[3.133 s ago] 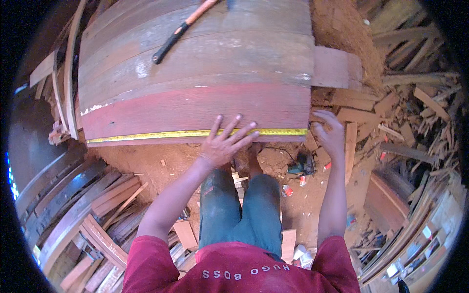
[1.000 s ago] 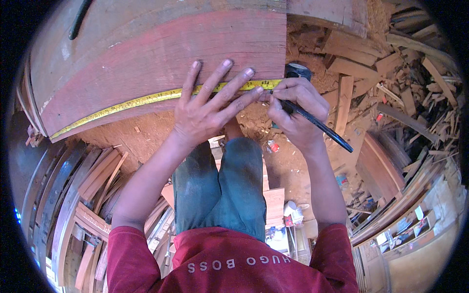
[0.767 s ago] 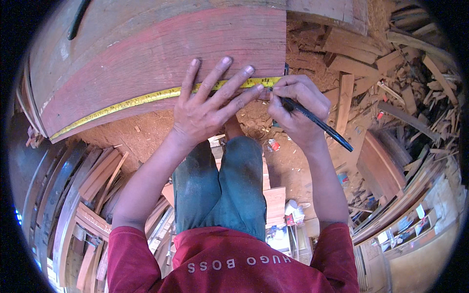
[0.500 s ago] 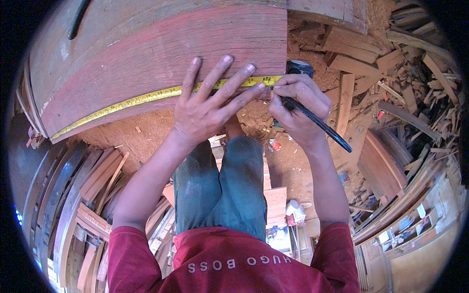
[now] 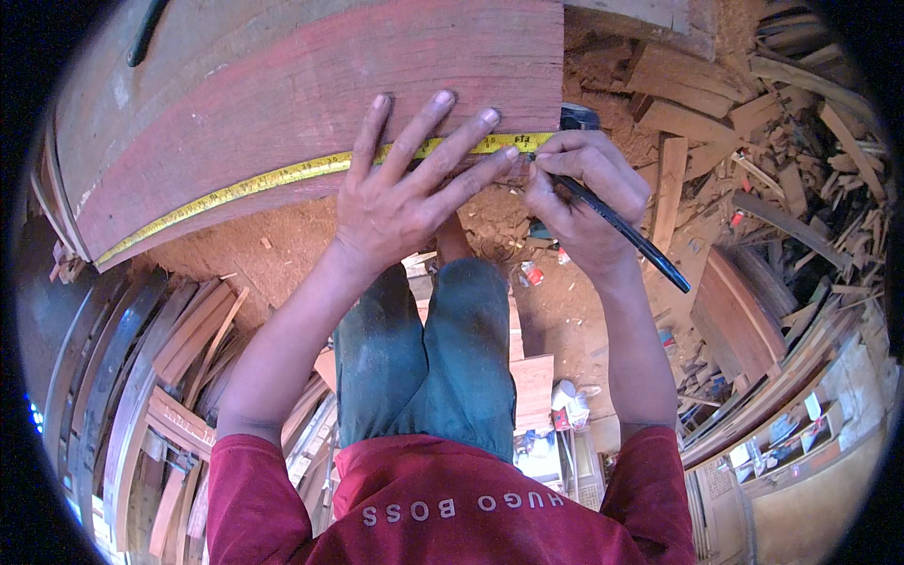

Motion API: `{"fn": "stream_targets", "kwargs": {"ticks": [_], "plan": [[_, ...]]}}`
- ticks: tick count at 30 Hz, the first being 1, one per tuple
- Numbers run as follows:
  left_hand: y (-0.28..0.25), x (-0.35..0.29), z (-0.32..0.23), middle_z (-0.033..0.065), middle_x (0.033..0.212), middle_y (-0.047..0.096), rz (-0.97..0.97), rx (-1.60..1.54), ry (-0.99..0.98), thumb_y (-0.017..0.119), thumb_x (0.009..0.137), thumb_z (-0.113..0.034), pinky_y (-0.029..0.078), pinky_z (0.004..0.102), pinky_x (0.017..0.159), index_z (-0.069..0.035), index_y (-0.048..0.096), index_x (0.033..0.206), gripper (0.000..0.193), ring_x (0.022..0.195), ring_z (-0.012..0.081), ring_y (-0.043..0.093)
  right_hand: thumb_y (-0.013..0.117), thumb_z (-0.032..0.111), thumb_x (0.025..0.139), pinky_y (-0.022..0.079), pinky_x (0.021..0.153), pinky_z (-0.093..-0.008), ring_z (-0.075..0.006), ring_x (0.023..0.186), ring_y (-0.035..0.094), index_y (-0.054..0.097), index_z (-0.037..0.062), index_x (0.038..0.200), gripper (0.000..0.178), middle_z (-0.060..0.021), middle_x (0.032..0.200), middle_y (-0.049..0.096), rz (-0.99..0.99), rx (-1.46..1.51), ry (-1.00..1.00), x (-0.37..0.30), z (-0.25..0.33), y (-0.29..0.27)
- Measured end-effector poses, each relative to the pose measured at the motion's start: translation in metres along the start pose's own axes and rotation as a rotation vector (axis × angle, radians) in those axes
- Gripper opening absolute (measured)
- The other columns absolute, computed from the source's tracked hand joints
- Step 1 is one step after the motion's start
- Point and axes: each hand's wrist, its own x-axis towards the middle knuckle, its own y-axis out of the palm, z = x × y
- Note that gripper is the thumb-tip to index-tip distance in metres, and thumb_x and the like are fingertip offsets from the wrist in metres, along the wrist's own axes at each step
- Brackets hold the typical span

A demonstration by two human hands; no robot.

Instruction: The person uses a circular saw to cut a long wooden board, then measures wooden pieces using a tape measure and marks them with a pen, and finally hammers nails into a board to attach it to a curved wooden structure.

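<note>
The left hand splays across a long yellow tape measure; near its right end, the right hand grips a slim black pen.

Dark red short-sleeved cloth shirt, below gripping right hand — pale block lettering across chest. Right sleeve nearer grip, left sleeve farther; both plain. Teal-green cloth legwear below and left of grip — faded, dusty-looking patches on thighs.

Left fingers splay, right fingers pinch together
</note>
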Motion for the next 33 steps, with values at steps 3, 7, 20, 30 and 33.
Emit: {"fn": "stream_targets", "kwargs": {"ticks": [3,7,20,30,33], "plan": [[0.0,0.0002,0.001,-0.0102,0.15,0.046,-0.002,-0.003,0.0,0.054,0.086,-0.036,0.023,0.0552,0.119,-0.045,0.054,0.136,0.051,0.137,0.0205,0.045,0.078,0.0,0.066,0.057,0.067,-0.0354,-0.027,0.077,0.069,0.065,0.0026,0.079,0.018,-0.0127,0.084,0.068,0.017,-0.014,0.009,0.0006,0.001,-0.0001],[0.0001,0.0003,0.0009,-0.0102,0.149,0.047,0.012,-0.004,-0.011,0.055,0.086,-0.035,0.023,0.055,0.119,-0.045,0.053,0.136,0.052,0.137,0.0203,0.045,0.076,-0.002,0.066,0.057,0.068,-0.0343,-0.0255,0.076,0.069,0.064,0.0018,0.079,0.018,-0.0128,0.083,0.068,0.048,-0.008,0.009,0.0024,-0.0025,-0.0007],[-0.0021,0.0004,-0.0002,-0.0106,0.149,0.047,0.013,-0.002,-0.014,0.055,0.087,-0.036,0.023,0.0546,0.119,-0.047,0.053,0.136,0.051,0.137,0.02,0.045,0.074,-0.005,0.068,0.055,0.067,-0.0314,-0.0229,0.074,0.068,0.063,-0.0005,0.08,0.017,-0.0134,0.082,0.068,0.048,-0.001,-0.011,0.0035,-0.0006,-0.0019],[-0.0041,0.0011,0.0019,-0.004,0.146,0.051,-0.006,0.004,0.031,0.053,0.089,-0.034,0.027,0.0549,0.118,-0.037,0.06,0.132,0.044,0.137,0.0251,0.045,0.074,-0.005,0.067,0.055,0.066,-0.0308,-0.0219,0.076,0.068,0.063,-0.0004,0.081,0.018,-0.0135,0.083,0.068,0.054,0.002,-0.001,0.0024,-0.0015,-0.002],[-0.0039,0.0011,0.0021,-0.004,0.146,0.051,-0.007,0.001,0.03,0.053,0.088,-0.033,0.027,0.0548,0.118,-0.037,0.06,0.133,0.045,0.137,0.0251,0.045,0.074,-0.005,0.067,0.055,0.067,-0.031,-0.0222,0.076,0.068,0.063,-0.0004,0.081,0.019,-0.0136,0.083,0.068,0.092,0.014,-0.001,0.004,-0.001,-0.0046]]}}
